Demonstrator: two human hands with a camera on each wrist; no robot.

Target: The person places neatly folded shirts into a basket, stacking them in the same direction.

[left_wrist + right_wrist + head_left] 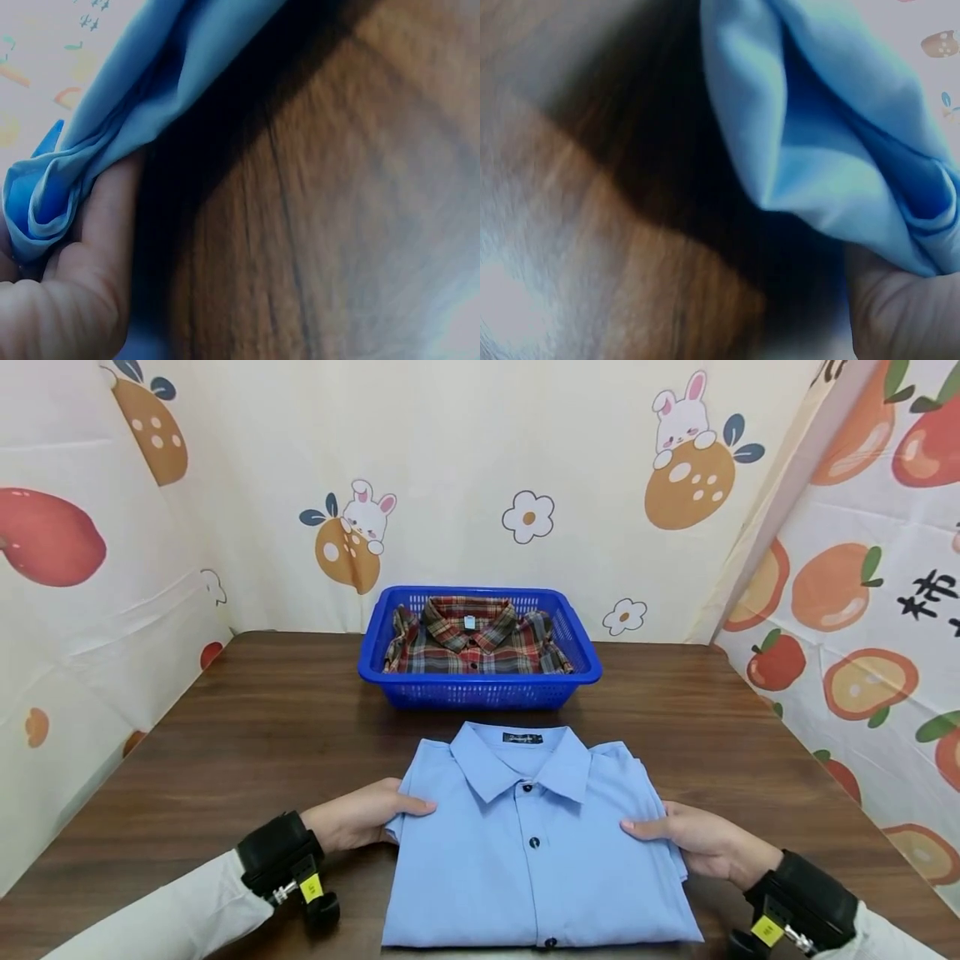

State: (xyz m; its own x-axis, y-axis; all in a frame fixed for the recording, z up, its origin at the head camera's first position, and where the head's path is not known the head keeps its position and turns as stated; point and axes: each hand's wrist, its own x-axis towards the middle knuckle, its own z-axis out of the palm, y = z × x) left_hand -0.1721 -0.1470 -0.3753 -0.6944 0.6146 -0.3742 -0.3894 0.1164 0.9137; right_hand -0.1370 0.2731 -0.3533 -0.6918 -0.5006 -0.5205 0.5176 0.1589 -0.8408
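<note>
A folded light blue button-up shirt [480, 860] lies collar away from me at the front of the table, dark buttons down its middle. My left hand [367, 814] grips its left side, thumb on top and fingers underneath. On the opposite side my right hand [701, 839] holds the edge the same way, thumb over the front. In the left wrist view, fingers [112, 202] press under the rolled layers of cloth. The right wrist view has the shirt's folded side [817, 150] raised over the table, with part of the right hand [900, 307] beneath it.
Behind the shirt stands a blue plastic basket [480, 693] holding a folded plaid shirt [480, 643]. The brown wooden table [247, 735] is bordered by printed curtains [450, 460] at the back and both sides. Each wrist wears a black camera strap [281, 853].
</note>
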